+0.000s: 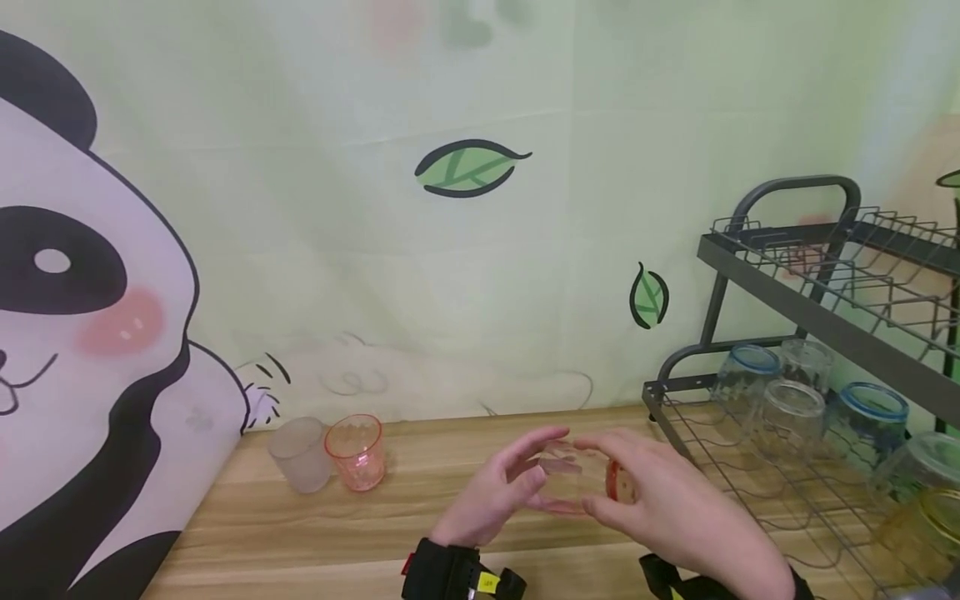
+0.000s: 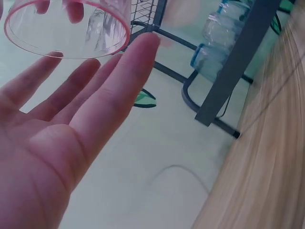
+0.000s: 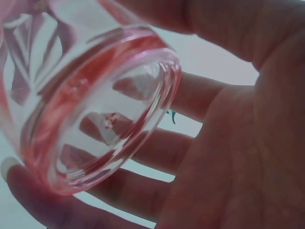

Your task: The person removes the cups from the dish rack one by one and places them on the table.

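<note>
A clear, pink-tinted drinking glass lies sideways in the air between both hands, over the wooden table. My right hand grips it near the thick base, fingers and thumb curled round its side. In the right wrist view the glass base faces the palm. My left hand is at the mouth end with its fingers extended. The left wrist view shows the left fingertips right at the pink rim. A frosted glass and a pink glass stand upright, side by side, further left.
On the right stands a two-tier dark metal rack. Several glasses, some blue-rimmed and one yellowish, sit on its lower tier. A printed cloth with a panda hangs behind the wooden table.
</note>
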The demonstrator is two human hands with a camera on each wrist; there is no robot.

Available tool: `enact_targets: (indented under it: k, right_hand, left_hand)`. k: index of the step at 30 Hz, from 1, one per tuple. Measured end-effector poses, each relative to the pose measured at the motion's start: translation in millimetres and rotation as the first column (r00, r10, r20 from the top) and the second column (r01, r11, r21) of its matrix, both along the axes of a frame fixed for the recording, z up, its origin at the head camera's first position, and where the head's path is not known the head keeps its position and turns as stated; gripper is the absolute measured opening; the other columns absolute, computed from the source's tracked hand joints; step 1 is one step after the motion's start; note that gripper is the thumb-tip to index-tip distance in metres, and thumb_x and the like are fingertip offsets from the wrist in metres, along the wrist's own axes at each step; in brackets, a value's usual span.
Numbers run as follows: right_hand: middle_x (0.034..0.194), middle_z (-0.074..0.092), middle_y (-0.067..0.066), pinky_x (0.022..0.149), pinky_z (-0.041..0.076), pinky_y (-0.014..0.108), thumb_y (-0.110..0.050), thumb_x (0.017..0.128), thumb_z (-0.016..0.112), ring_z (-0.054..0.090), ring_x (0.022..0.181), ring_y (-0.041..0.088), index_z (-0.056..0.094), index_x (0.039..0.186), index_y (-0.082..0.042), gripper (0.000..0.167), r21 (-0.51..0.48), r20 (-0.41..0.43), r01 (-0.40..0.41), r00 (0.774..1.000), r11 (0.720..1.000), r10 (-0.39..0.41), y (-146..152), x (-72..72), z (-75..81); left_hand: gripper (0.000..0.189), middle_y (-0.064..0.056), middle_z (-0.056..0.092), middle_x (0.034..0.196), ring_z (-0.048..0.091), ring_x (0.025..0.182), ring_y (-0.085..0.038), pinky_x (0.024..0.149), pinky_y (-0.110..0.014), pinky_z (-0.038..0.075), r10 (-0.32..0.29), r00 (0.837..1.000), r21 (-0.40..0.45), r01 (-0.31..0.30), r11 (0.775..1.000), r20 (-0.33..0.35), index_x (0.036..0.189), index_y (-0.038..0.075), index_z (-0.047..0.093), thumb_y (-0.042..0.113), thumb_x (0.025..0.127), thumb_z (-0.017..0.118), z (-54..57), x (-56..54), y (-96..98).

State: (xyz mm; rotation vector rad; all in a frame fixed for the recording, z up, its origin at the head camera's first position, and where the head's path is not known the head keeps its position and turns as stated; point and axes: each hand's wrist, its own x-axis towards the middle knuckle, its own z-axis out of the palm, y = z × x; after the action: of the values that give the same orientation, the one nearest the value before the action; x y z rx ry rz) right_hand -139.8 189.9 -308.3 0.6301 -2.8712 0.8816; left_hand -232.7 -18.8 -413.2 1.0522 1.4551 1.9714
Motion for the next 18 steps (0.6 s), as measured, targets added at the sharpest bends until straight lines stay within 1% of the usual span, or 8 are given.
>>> enact_targets:
  k: [3,5,8,12,15,18]
  right_hand:
    - [0.106,0.059,-0.006,0.057,0.043,0.025,-0.036,0.088,0.073,0.050,0.069,0.003,0.055,0.137,-0.017,0.055,-0.017,0.006,-0.014,1.000,1.000,0.014,-0.5,-0.7,-0.1]
    - [0.106,0.059,-0.007,0.057,0.043,0.025,-0.037,0.089,0.073,0.050,0.069,0.002,0.055,0.137,-0.018,0.055,-0.023,-0.004,-0.022,1.000,0.999,0.022,-1.0,-1.2,-0.4]
    - [0.104,0.059,-0.007,0.057,0.043,0.025,-0.037,0.089,0.072,0.050,0.070,0.002,0.054,0.138,-0.019,0.055,-0.029,-0.016,-0.027,1.000,0.999,0.027,-1.5,-1.9,-0.9]
    - [0.109,0.059,-0.005,0.058,0.044,0.025,-0.037,0.089,0.072,0.050,0.071,0.002,0.054,0.137,-0.018,0.055,-0.042,-0.024,-0.037,0.999,0.998,0.037,-2.0,-2.9,-2.8]
    - [0.113,0.059,-0.003,0.059,0.044,0.025,-0.037,0.090,0.072,0.051,0.072,0.003,0.055,0.137,-0.017,0.054,-0.056,-0.031,-0.054,0.998,0.997,0.052,-2.2,-3.9,-4.4]
    - [0.112,0.059,-0.003,0.059,0.045,0.024,-0.036,0.090,0.071,0.051,0.071,0.003,0.055,0.137,-0.016,0.054,-0.064,-0.049,-0.067,0.997,0.996,0.064,-1.1,-4.0,-5.8]
  left_hand:
    - [0.072,-0.015,0.038,0.148,0.046,0.129,-0.029,0.093,-0.048,0.050,-0.035,0.999,0.061,0.033,0.998,0.032,0.151,0.004,0.030,0.042,0.097,0.059,-1.5,-0.8,1.9]
    - [0.075,-0.014,0.036,0.150,0.045,0.129,-0.030,0.095,-0.049,0.049,-0.054,0.997,0.085,0.049,0.995,0.056,0.151,0.004,0.029,0.043,0.096,0.061,-2.5,-1.6,2.9]
    - [0.075,-0.014,0.036,0.149,0.044,0.130,-0.030,0.097,-0.051,0.046,-0.066,0.994,0.104,0.057,0.993,0.083,0.151,0.004,0.030,0.039,0.095,0.065,-3.5,-2.2,3.9]
    - [0.070,-0.015,0.038,0.147,0.044,0.130,-0.030,0.098,-0.050,0.046,-0.058,0.992,0.109,0.046,0.993,0.109,0.150,0.005,0.033,0.033,0.095,0.066,-4.5,-2.2,3.7]
    - [0.069,-0.014,0.039,0.147,0.044,0.130,-0.030,0.098,-0.050,0.046,-0.045,0.992,0.105,0.033,0.994,0.116,0.150,0.006,0.033,0.032,0.095,0.066,-5.1,-1.8,2.6]
    - [0.067,-0.013,0.039,0.147,0.044,0.129,-0.030,0.097,-0.048,0.047,-0.024,0.993,0.096,0.013,0.995,0.113,0.150,0.006,0.034,0.031,0.096,0.065,-4.1,-1.2,2.7]
